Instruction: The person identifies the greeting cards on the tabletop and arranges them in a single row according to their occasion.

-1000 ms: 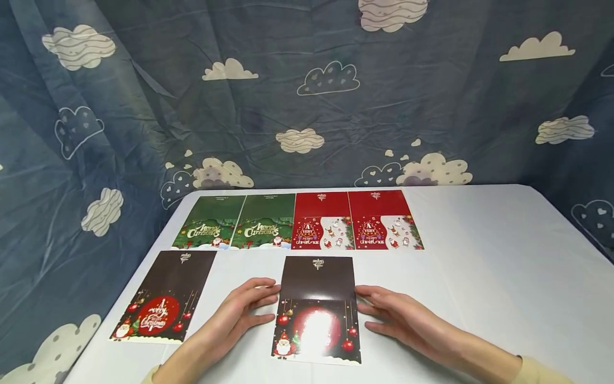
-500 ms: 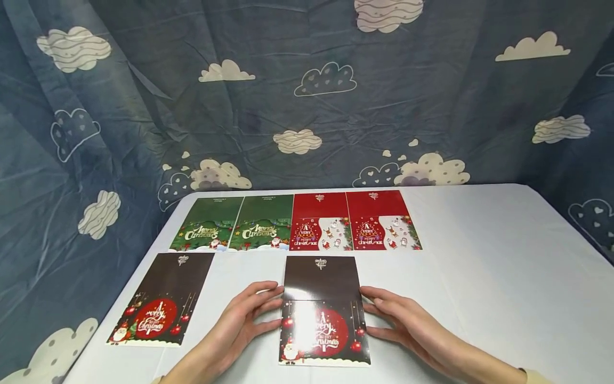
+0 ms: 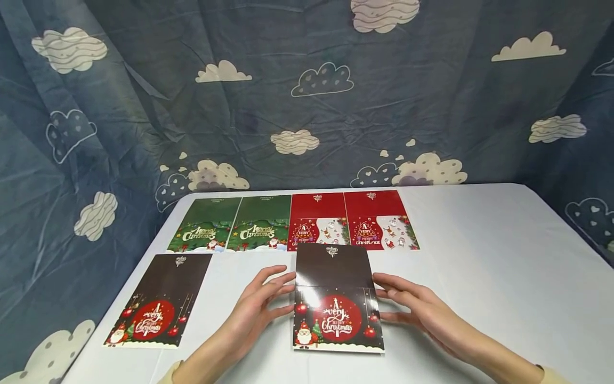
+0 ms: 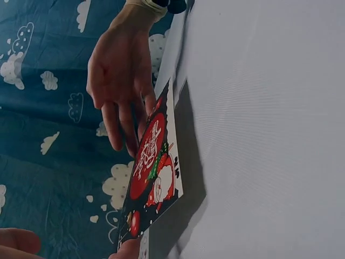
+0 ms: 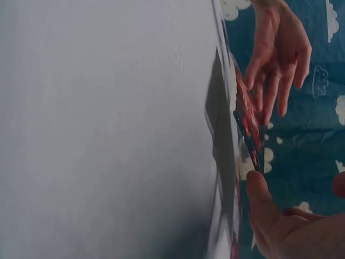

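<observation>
Far left: a glossy dark-brown rectangular Christmas card (image 3: 158, 301) is laid flat on the white cloth-covered table (image 3: 503, 277). Next, a matching creased paper card (image 3: 336, 298) is held raised between the left hand (image 3: 251, 312) and right hand (image 3: 419, 306), its side edges touched by extended, uncurled fingers.

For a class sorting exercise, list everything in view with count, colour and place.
Backdrop: 1, blue-grey, cloud-printed, at the back.
Tablecloth: 1, white, under the cards.
Green cards: 2, green, back row, left.
Red cards: 2, red and white, back row, centre.
Flat dark card: 1, near-black with red circle, front left.
Raised dark card: 1, same colours, front centre.
Unidentified item: 1, dark, left wrist view's top edge.
Sleeves: 2, cream, head view's bottom edge.
Left hand: 1, bare, raised card's left edge.
Right hand: 1, bare, its right edge.
</observation>
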`<state>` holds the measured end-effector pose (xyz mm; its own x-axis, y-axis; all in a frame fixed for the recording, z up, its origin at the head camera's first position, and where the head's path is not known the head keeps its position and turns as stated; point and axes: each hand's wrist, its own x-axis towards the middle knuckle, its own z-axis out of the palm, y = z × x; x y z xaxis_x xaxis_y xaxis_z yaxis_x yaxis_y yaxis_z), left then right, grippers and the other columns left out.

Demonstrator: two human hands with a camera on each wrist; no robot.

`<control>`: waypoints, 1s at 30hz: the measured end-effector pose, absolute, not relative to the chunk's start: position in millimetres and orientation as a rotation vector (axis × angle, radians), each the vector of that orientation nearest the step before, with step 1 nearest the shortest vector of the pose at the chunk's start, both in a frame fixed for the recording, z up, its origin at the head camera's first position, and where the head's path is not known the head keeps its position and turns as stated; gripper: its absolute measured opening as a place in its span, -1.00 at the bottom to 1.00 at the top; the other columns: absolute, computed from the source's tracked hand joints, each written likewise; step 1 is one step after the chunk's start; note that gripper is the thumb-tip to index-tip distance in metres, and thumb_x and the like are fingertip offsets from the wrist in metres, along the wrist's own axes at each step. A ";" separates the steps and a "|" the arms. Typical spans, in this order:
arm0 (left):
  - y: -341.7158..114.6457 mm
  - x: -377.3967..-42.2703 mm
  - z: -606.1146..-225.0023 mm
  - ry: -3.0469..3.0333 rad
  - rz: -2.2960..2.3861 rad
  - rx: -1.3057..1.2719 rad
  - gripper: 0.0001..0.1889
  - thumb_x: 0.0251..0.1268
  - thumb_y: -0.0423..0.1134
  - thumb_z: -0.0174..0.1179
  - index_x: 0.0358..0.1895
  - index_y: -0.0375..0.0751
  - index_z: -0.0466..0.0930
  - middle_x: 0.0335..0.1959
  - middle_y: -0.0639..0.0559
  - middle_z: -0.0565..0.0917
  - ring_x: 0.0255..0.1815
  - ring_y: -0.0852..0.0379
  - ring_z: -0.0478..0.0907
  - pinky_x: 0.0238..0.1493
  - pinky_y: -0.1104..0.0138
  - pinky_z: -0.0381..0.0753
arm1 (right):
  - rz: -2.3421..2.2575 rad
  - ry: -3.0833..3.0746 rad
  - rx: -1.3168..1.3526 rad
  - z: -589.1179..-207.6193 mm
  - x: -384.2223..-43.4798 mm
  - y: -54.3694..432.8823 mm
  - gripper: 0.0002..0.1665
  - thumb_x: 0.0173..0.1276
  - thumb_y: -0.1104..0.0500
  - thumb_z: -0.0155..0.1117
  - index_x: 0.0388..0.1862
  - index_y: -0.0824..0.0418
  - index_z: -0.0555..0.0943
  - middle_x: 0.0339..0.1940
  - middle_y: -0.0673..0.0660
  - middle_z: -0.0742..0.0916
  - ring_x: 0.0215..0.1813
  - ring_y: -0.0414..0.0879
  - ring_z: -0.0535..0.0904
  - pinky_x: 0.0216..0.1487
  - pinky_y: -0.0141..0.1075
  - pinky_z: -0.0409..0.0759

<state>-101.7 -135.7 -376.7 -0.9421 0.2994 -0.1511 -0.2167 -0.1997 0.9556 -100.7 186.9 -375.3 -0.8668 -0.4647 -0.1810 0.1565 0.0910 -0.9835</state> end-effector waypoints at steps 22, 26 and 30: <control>-81.4 -130.8 -378.7 1.687 2.282 0.168 -0.55 0.44 -0.28 0.01 0.31 -0.36 0.25 0.36 -0.30 0.32 0.20 -0.07 0.37 0.22 -0.01 0.46 | -1.800 2.144 -0.307 -360.7 -120.5 233.2 -0.31 0.61 0.00 -0.07 0.54 0.34 0.11 0.52 0.33 0.21 0.38 0.24 0.34 0.07 -0.13 0.63; -69.9 -137.7 -378.6 1.685 2.296 0.177 -0.56 0.42 -0.30 0.02 0.30 -0.35 0.27 0.35 -0.29 0.33 0.25 -0.10 0.34 0.21 -0.01 0.46 | -1.795 2.187 -0.307 -359.3 -124.3 242.0 -0.31 0.61 0.00 -0.07 0.52 0.36 0.13 0.50 0.34 0.23 0.37 0.27 0.33 0.06 -0.10 0.63; -58.1 -142.5 -376.9 1.685 2.296 0.184 -0.54 0.40 -0.31 0.05 0.30 -0.37 0.27 0.33 -0.28 0.34 0.29 -0.12 0.32 0.21 -0.02 0.46 | -1.780 2.232 -0.299 -358.5 -127.0 251.5 -0.34 0.62 -0.02 -0.09 0.51 0.33 0.18 0.48 0.32 0.27 0.35 0.23 0.35 0.05 -0.10 0.64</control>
<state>-142.5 -58.1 -376.9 -0.9508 0.3027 -0.0660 -0.1537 -0.2758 0.9488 -127.0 251.5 -358.5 -0.9422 -0.3252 -0.0814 0.0071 0.2233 -0.9747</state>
